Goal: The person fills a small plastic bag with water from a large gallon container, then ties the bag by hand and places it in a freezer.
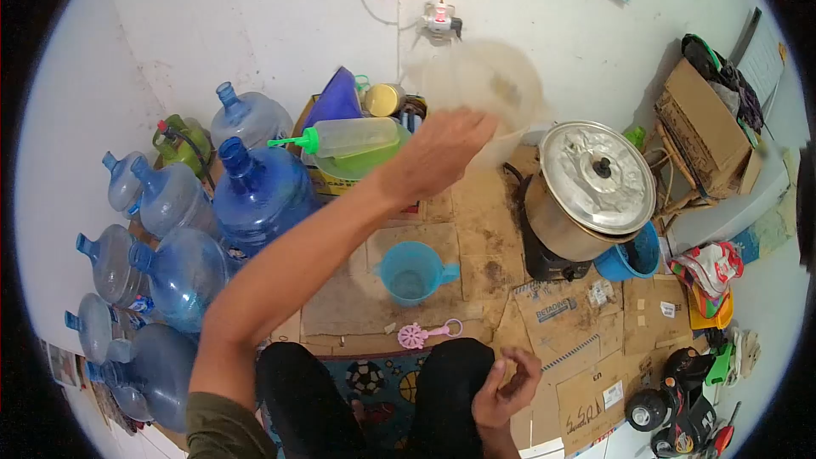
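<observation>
My left hand (446, 144) is clamped on the near rim of the blurred translucent container (510, 76), raised before the wall (297, 8), left of the lidded pot (565, 212); a firm pinch and slow, level carriage should limit swing and keep it off the pot's lid. Below, the blue mug (410, 272) stands inside the cardboard's (340, 310) near edge, beyond the pink toy (412, 337); my right hand (501, 391) is by my knee, fingers loosely curled and apart, nothing visible in them.
</observation>
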{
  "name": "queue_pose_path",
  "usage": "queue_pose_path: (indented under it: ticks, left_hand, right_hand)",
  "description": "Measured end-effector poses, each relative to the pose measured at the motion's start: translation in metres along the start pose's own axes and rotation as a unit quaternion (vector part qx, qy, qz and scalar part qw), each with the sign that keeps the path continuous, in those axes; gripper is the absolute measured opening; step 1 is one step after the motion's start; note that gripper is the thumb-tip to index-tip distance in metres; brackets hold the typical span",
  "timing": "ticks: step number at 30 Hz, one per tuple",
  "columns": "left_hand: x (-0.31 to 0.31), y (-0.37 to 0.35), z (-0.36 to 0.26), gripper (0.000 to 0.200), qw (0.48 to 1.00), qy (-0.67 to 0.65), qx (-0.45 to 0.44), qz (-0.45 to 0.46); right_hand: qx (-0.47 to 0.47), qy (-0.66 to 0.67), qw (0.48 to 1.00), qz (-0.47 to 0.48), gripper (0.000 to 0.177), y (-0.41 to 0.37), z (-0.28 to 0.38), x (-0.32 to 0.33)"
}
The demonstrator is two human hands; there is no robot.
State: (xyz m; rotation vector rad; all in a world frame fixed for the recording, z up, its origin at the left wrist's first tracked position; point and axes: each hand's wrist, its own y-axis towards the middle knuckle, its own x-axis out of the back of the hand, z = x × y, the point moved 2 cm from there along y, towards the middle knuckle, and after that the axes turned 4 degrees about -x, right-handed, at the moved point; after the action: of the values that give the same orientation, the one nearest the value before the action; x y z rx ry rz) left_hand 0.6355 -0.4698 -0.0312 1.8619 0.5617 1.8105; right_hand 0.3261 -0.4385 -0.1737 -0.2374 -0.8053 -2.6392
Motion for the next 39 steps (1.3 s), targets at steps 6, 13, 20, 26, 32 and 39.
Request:
queue_pose_path:
  ticks: [6,13,20,26,32,39]
  left_hand:
    - [-0.146,-0.047,0.004,0.035,0.997,-0.050,-0.024,0.058]
    - [-0.226,-0.096,-0.014,0.029,0.973,-0.002,0.023,0.232]
    - [-0.175,-0.098,-0.006,0.046,0.996,0.035,0.033,0.070]
    - [0.078,-0.132,0.043,0.066,0.857,0.279,0.311,-0.301]
    - [0.087,-0.245,0.133,0.045,0.838,0.184,0.464,-0.221]
    - [0.094,-0.282,0.059,0.043,0.790,0.056,0.403,-0.458]
  right_hand:
    - [-0.031,-0.039,0.999,0.002,0.020,-0.010,-0.013,0.024]
    - [-0.064,-0.040,0.996,0.052,0.021,-0.008,-0.023,0.026]
    - [-0.099,-0.073,0.989,0.082,0.022,-0.005,-0.030,0.018]
    - [-0.035,-0.046,0.994,0.097,0.041,-0.003,-0.028,0.006]
    - [0.143,-0.040,0.982,0.115,0.041,0.044,-0.030,-0.019]
    - [0.163,-0.012,0.970,0.178,0.049,0.090,0.045,-0.068]
